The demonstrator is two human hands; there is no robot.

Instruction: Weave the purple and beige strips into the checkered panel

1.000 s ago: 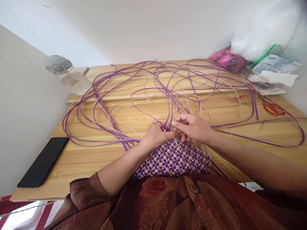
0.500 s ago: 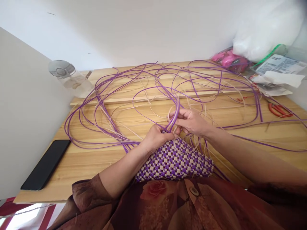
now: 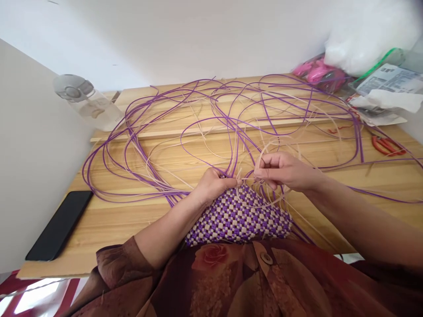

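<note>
1. Pinching the weave point(image 3: 246, 213) at its upper edge, the left hand point(image 3: 212, 187) lays its thumb along the near face, its other fingers curled behind.
2. The right hand point(image 3: 284, 171), just beyond the weave's upper right side, pinches a pale strip point(image 3: 249, 178) between thumb and fingertips; the strip runs from there to the weave's upper edge, near the left thumb.
3. The weave, checked in purple and pale, is at the near side of the table point(image 3: 122, 237), its lower edge meeting the shirt point(image 3: 214, 281) in view.
4. Beyond the weave and to both its sides, purple strands point(image 3: 142, 154) loop loosely among pale ones.
5. Well left of the weave lies the phone point(image 3: 59, 226); farther beyond, also left, is the bottle point(image 3: 87, 103).
6. Right of the weave and beyond it lies the red tool point(image 3: 389, 146).
</note>
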